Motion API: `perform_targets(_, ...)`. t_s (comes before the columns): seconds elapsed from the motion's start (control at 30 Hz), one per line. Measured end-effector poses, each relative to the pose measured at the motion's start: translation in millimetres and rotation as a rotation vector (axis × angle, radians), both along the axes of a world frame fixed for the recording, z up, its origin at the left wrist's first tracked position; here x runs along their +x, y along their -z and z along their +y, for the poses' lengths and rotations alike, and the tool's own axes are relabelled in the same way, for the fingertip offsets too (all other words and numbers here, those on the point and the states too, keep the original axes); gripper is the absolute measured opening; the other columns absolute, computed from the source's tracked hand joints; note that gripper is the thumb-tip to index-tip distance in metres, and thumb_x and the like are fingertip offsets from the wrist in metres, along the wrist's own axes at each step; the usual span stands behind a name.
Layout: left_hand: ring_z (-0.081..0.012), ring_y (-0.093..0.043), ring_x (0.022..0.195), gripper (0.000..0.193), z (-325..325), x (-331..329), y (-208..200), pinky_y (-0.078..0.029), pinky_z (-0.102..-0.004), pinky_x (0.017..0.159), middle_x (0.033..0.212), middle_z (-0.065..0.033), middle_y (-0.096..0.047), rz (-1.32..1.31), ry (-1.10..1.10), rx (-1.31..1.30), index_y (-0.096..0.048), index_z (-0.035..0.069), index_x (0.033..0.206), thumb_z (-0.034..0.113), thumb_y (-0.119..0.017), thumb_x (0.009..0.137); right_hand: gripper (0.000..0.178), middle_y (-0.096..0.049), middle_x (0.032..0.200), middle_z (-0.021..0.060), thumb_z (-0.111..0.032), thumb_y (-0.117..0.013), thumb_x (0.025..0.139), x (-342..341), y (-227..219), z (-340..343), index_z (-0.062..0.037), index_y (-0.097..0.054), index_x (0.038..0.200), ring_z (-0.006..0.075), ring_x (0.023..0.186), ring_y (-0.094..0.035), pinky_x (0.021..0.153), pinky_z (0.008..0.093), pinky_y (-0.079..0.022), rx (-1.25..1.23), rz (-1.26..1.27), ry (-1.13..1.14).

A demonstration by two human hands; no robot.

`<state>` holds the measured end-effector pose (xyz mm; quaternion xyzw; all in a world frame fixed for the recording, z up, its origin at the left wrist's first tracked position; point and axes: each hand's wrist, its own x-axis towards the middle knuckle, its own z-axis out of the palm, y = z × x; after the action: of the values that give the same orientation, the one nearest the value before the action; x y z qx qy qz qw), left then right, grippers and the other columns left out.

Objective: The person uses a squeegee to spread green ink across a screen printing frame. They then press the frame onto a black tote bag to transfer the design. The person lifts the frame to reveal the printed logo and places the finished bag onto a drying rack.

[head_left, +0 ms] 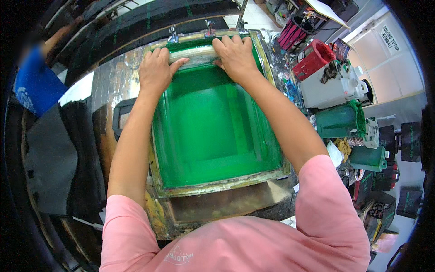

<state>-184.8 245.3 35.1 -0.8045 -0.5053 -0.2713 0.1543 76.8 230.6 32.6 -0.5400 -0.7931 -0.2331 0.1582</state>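
A green screen-printing frame (226,183) lies flat on a stained work table, its mesh (208,127) bright green. Across the far end of the mesh lies a pale squeegee (192,53). My left hand (155,70) grips its left end and my right hand (235,54) grips its right end, fingers curled over the handle. Both forearms stretch out from pink sleeves at the bottom. Two metal clamps (172,33) hold the frame's far edge.
Ink containers crowd the right side: a red bucket (312,58), a white jug (333,86), green jugs (340,120). A stack of dark fabric (59,158) lies at the left. Another person in a blue shirt (34,86) stands far left.
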Motion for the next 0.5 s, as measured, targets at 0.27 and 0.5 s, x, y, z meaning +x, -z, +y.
perform_targets(0.27, -0.0317, -0.061, 0.08, 0.06, -144, -10, 12, -0.052, -0.0441, 0.069, 0.086, -0.01, -0.06, 0.064, -0.015, 0.0, -0.059, 0.008, 0.082, 0.064, -0.079, 0.084, 0.022, -0.063, 0.1, 0.0025, -0.021, -0.074, 0.089, 0, 4, -148, -0.0191, -0.065, 0.11, 0.0258, 0.098, -0.061, 0.089, 0.0488, -0.042, -0.074, 0.063, -0.04)
perform_targets(0.5, -0.0353, -0.055, 0.079, 0.062, -278, -5, -9, -0.047, -0.0483, 0.069, 0.085, -0.0124, -0.055, 0.005, 0.031, -0.112, -0.058, 0.007, 0.085, 0.065, -0.079, 0.082, 0.024, -0.06, 0.099, 0.0033, -0.019, -0.07, 0.09, -5, -23, -285, -0.0175, -0.066, 0.114, 0.0259, 0.097, -0.059, 0.093, 0.0501, -0.042, -0.164, 0.061, -0.035)
